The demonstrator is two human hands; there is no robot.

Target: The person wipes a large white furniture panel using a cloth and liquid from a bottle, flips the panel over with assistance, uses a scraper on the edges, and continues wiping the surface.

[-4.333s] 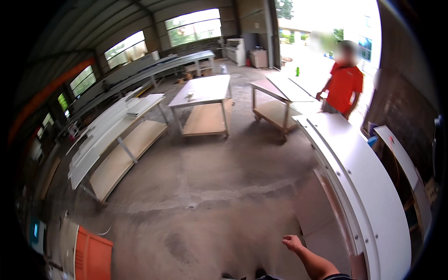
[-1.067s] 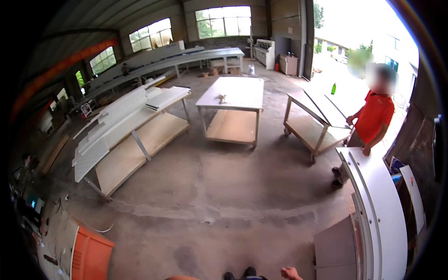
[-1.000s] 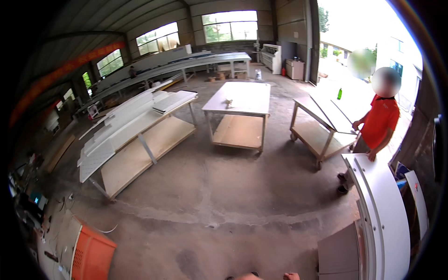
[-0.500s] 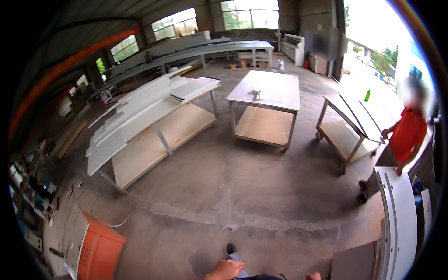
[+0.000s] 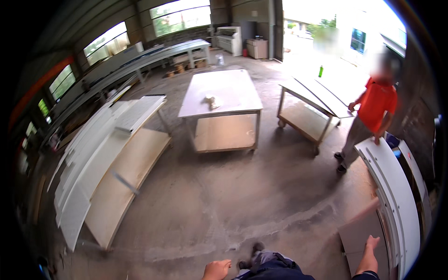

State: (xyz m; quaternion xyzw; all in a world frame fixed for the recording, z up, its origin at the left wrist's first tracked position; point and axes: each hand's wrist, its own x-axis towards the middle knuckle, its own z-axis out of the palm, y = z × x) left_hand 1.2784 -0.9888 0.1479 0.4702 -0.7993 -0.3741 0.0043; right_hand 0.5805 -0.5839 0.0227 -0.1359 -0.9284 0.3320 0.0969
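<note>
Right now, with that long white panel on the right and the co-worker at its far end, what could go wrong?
1. The right hand reaches toward the long white panel but seems not to grip it, while the person in the orange shirt has a hand on its far end; an uneven lift could tip it.
2. A grey board lies beside the panel at the feet: possible trip.
3. The left hand hangs free.

Place: a panel workshop around me.
Evidence: concrete floor (image 5: 224, 205), wheeled worktables (image 5: 223, 95), white panels (image 5: 93, 154) stacked on racks.
</note>
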